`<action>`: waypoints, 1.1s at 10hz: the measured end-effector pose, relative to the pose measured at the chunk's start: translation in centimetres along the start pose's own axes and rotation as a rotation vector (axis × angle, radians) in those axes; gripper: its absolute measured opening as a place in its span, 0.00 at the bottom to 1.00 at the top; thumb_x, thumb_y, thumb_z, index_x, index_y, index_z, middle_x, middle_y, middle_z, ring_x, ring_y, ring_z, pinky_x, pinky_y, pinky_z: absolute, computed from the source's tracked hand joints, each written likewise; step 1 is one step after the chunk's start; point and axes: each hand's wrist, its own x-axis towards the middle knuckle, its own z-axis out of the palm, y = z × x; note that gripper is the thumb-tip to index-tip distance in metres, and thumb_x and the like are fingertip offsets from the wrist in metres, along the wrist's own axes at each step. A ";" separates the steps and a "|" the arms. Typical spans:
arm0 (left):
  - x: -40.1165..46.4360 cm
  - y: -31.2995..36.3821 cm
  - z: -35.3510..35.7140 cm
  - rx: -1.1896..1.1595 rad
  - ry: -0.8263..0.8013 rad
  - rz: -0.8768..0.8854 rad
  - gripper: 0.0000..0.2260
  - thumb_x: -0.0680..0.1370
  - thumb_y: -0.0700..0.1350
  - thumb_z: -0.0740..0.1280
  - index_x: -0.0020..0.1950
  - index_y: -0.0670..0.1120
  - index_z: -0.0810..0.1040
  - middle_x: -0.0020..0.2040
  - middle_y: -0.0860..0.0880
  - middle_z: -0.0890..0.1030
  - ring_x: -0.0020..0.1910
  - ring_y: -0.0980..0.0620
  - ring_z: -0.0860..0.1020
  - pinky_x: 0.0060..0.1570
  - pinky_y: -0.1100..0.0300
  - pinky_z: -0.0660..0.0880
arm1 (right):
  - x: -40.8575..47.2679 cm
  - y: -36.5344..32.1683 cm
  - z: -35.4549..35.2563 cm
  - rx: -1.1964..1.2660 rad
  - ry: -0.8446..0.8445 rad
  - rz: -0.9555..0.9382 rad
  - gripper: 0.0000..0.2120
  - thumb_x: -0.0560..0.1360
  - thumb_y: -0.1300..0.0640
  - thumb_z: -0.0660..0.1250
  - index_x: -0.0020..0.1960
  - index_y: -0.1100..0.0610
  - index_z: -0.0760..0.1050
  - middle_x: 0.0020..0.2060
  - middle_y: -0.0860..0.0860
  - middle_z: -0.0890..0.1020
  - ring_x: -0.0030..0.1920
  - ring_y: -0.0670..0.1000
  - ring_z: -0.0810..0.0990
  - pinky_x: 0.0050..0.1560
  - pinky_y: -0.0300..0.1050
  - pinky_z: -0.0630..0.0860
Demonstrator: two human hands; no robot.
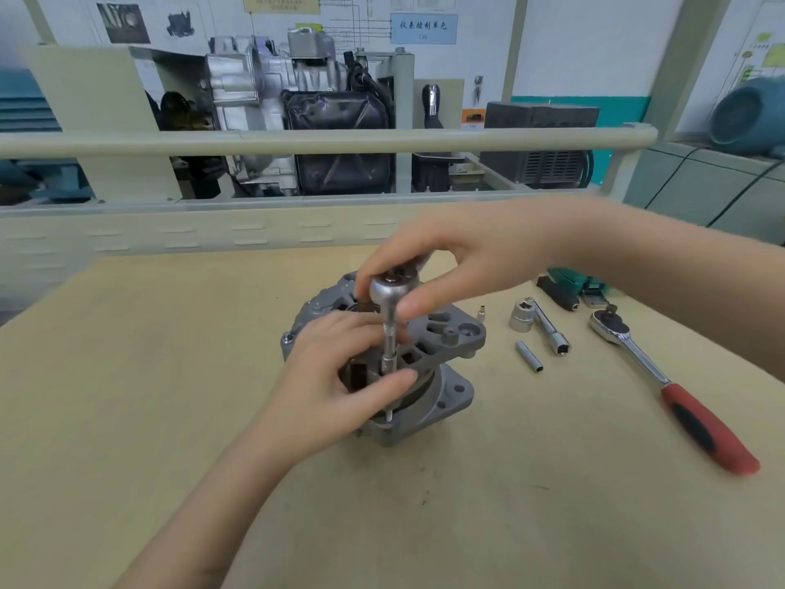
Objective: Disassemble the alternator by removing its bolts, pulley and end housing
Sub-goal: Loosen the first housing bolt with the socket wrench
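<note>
a: where's the alternator (441, 333)?
b: upright mid-bench (170, 376), a small ratchet (387, 291) with extension (389, 346) set on a through bolt (389, 412).
a: hands?
b: right hand (463, 257) curls its fingers over the ratchet head; left hand (335, 376) pinches the extension's lower end against the housing.
a: nearby?
b: sockets (521, 317) and a red-handled ratchet (671, 388) lie to the right.

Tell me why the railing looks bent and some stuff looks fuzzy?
Head view: the wide lens curves the railing and stretches the edges; the right hand and the blue machine are a bit smeared, probably by motion; light is soft and even, with faint shadows under the alternator and a small shine on the ratchet.
</note>
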 end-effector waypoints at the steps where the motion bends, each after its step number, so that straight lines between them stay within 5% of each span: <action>1: 0.0 -0.2 -0.7 -0.148 -0.055 -0.037 0.09 0.69 0.55 0.66 0.45 0.53 0.81 0.50 0.63 0.80 0.55 0.64 0.75 0.58 0.64 0.68 | 0.6 -0.3 -0.7 -0.040 -0.069 -0.016 0.19 0.74 0.46 0.62 0.62 0.51 0.73 0.53 0.42 0.79 0.54 0.42 0.76 0.57 0.36 0.70; 2: 0.0 0.0 -0.4 -0.133 0.008 -0.054 0.04 0.69 0.48 0.68 0.42 0.52 0.82 0.46 0.65 0.80 0.51 0.64 0.76 0.55 0.64 0.70 | 0.7 -1.1 -0.5 -0.292 -0.012 0.058 0.25 0.69 0.36 0.55 0.51 0.54 0.77 0.37 0.49 0.80 0.38 0.48 0.77 0.40 0.35 0.73; 3: -0.1 0.0 -0.1 -0.135 0.027 -0.062 0.05 0.69 0.47 0.68 0.42 0.53 0.82 0.44 0.67 0.81 0.50 0.63 0.76 0.55 0.61 0.71 | 0.6 -2.0 0.1 -0.478 -0.020 0.117 0.27 0.65 0.33 0.48 0.38 0.54 0.72 0.26 0.48 0.76 0.25 0.44 0.69 0.26 0.33 0.67; 4: -0.1 0.1 -0.4 -0.183 0.009 -0.096 0.06 0.66 0.50 0.71 0.42 0.57 0.80 0.48 0.67 0.80 0.51 0.64 0.76 0.54 0.64 0.71 | 0.5 -2.1 0.1 -0.431 -0.030 0.131 0.24 0.65 0.34 0.48 0.38 0.52 0.70 0.29 0.47 0.75 0.26 0.44 0.69 0.28 0.33 0.65; 5: -0.2 0.1 0.0 -0.038 0.020 -0.089 0.20 0.60 0.61 0.70 0.50 0.65 0.73 0.51 0.67 0.75 0.55 0.67 0.71 0.58 0.65 0.65 | 0.4 -1.8 0.0 -0.329 -0.047 0.100 0.19 0.69 0.38 0.54 0.45 0.51 0.73 0.33 0.45 0.74 0.31 0.43 0.70 0.35 0.32 0.69; 6: -0.4 -0.1 0.7 0.195 0.065 -0.030 0.25 0.59 0.66 0.64 0.53 0.58 0.77 0.50 0.69 0.69 0.54 0.64 0.64 0.60 0.61 0.58 | 0.5 -1.7 -0.1 -0.265 -0.098 0.041 0.18 0.72 0.42 0.58 0.55 0.51 0.74 0.44 0.46 0.78 0.45 0.47 0.76 0.50 0.43 0.74; 7: -0.3 -0.3 0.6 0.172 0.072 -0.033 0.26 0.61 0.65 0.64 0.51 0.51 0.80 0.48 0.68 0.72 0.53 0.63 0.67 0.60 0.56 0.62 | 0.9 -1.9 -0.9 -0.229 -0.139 0.015 0.17 0.73 0.46 0.62 0.60 0.48 0.73 0.51 0.43 0.79 0.52 0.45 0.76 0.57 0.46 0.71; 8: -0.4 -0.4 0.4 0.081 0.066 -0.023 0.21 0.63 0.63 0.65 0.52 0.55 0.79 0.50 0.67 0.74 0.57 0.65 0.67 0.61 0.55 0.63 | 0.9 -1.3 -1.0 -0.189 -0.132 -0.004 0.13 0.72 0.48 0.65 0.57 0.44 0.74 0.45 0.32 0.77 0.49 0.33 0.73 0.51 0.27 0.67; 9: -0.6 -0.5 0.3 0.037 0.046 -0.019 0.16 0.64 0.62 0.65 0.51 0.62 0.74 0.51 0.68 0.75 0.58 0.69 0.65 0.62 0.64 0.58 | 0.7 -0.5 -0.3 -0.061 0.026 -0.008 0.14 0.68 0.52 0.72 0.37 0.37 0.68 0.28 0.20 0.70 0.35 0.18 0.66 0.38 0.13 0.59; 11: -0.5 -0.5 0.2 0.009 0.050 -0.015 0.15 0.64 0.62 0.65 0.49 0.63 0.74 0.50 0.68 0.76 0.57 0.70 0.65 0.61 0.68 0.57 | 0.8 0.0 0.1 0.000 0.115 0.018 0.19 0.64 0.53 0.75 0.35 0.36 0.65 0.26 0.16 0.65 0.32 0.16 0.63 0.35 0.11 0.56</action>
